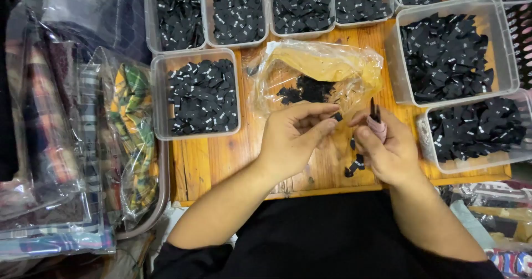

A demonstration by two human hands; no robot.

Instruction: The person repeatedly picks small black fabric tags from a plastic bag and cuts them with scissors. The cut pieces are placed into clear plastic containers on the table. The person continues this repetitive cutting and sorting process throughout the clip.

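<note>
Left hand (291,137) pinched a small black label (337,116); right hand (388,149), at three o'clock, gripped several labels (374,111) over the table (216,160).

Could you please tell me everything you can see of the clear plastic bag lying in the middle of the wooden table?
The plastic bag is thin, transparent and crumpled, lying flat and open on the wooden table between the clear tubs. A yellowish sheet shows inside its upper part, and a small heap of black labels sits in its middle. Its near edge reaches the left hand and right hand; whether they touch it is unclear.
</note>
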